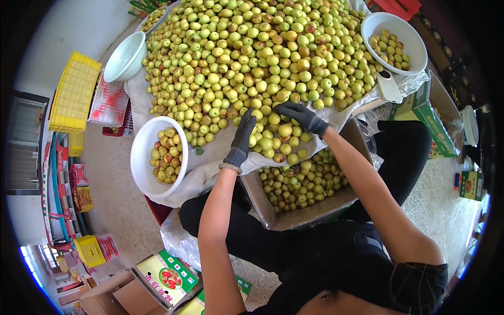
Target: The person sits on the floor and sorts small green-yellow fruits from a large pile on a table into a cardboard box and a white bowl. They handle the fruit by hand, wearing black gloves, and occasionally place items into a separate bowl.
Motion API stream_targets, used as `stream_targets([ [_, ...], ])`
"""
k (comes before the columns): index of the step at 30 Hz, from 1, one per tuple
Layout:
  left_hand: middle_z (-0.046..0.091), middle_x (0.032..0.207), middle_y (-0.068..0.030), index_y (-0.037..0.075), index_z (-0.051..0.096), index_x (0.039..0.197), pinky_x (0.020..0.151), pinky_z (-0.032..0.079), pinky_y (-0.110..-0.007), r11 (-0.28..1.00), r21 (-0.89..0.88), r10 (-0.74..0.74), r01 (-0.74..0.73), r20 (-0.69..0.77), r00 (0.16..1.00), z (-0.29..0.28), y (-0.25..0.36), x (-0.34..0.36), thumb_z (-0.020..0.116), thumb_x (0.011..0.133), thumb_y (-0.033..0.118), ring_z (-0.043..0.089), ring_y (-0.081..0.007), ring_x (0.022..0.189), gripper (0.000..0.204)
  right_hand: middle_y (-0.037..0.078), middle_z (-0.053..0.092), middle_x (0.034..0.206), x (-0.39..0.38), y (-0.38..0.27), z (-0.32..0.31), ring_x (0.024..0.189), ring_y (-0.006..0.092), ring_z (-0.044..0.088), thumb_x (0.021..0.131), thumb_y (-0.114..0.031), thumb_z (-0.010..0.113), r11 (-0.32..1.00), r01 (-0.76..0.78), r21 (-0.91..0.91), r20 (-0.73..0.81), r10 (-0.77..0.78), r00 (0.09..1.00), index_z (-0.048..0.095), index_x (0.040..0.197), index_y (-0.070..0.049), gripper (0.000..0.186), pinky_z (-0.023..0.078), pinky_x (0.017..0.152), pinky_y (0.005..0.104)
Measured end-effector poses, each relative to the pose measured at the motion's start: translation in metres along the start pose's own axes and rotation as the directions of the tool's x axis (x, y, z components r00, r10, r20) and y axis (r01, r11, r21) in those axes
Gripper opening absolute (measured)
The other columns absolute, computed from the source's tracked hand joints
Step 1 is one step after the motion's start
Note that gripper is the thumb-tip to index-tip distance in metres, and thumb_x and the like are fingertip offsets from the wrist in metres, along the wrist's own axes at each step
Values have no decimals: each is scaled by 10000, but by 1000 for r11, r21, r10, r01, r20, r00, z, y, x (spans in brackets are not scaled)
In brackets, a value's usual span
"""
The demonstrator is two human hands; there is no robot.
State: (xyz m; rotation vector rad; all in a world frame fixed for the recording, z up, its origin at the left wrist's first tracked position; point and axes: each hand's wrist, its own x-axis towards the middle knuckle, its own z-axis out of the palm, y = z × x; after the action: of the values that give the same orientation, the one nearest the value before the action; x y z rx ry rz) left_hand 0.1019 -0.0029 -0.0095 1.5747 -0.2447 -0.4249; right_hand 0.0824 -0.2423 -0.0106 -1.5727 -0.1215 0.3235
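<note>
A big heap of yellow-green, partly reddish jujubes [226,63] lies on a pale cloth [205,166]. At its near edge both my hands wear dark grey gloves. My left hand [243,137] is open, its outstretched fingers resting against the left side of a small group of jujubes [268,143]. My right hand [303,116] is open too, its fingers reaching left over the far right side of that group. Just below, a cardboard box [254,191] between my legs is partly filled with jujubes [304,184], under the cloth's edge.
A white basin [137,157] with redder jujubes stands at the left, another white basin [419,44] with jujubes at the far right. A pale green basin [126,59] sits back left. A white phone-like device [388,86] lies by the heap. Yellow crates [73,92] and printed cartons [168,275] stand around.
</note>
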Motion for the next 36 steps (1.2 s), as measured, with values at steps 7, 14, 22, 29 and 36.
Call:
stream_targets([
  [7,514,1261,-98,39,499,1256,998,357,-316,974,209,44,-84,186,982,14,-4,-11,465,944,329,467,-187,1169,427,95,502,1283,-27,-11,5,1161,174,468,909,-318,556,984,-75,-162,126,96,987,506,1278,-69,448,370,1001,300],
  [14,603,1076,-77,40,544,1160,868,447,-294,965,257,-47,-54,371,928,71,-1,-57,542,921,340,559,-154,1000,384,145,637,1040,-78,11,-3,955,197,590,879,-315,598,929,44,-368,253,54,966,592,1111,-4,388,461,872,320],
  [22,564,1029,-159,51,481,1226,772,541,-345,618,19,-767,786,238,596,68,20,-108,624,848,380,606,-262,913,520,203,619,1005,-165,54,-26,887,324,607,798,-420,655,700,-45,-713,202,265,943,512,1195,-20,581,479,817,354],
  [29,540,1175,-159,18,457,1228,861,528,-416,309,-812,-702,496,157,694,47,-23,-77,445,931,402,579,-283,1004,486,359,277,1350,-176,131,42,1135,447,462,677,-500,720,546,-48,-836,204,392,897,15,1452,-60,1137,415,925,443],
  [36,566,1155,-200,-48,506,1148,899,512,-429,479,-787,-614,389,17,789,26,17,-32,481,901,481,569,-301,1065,584,289,416,1278,-121,96,126,1077,389,518,788,-359,588,309,-184,-933,-10,488,873,131,1449,-85,849,445,863,438],
])
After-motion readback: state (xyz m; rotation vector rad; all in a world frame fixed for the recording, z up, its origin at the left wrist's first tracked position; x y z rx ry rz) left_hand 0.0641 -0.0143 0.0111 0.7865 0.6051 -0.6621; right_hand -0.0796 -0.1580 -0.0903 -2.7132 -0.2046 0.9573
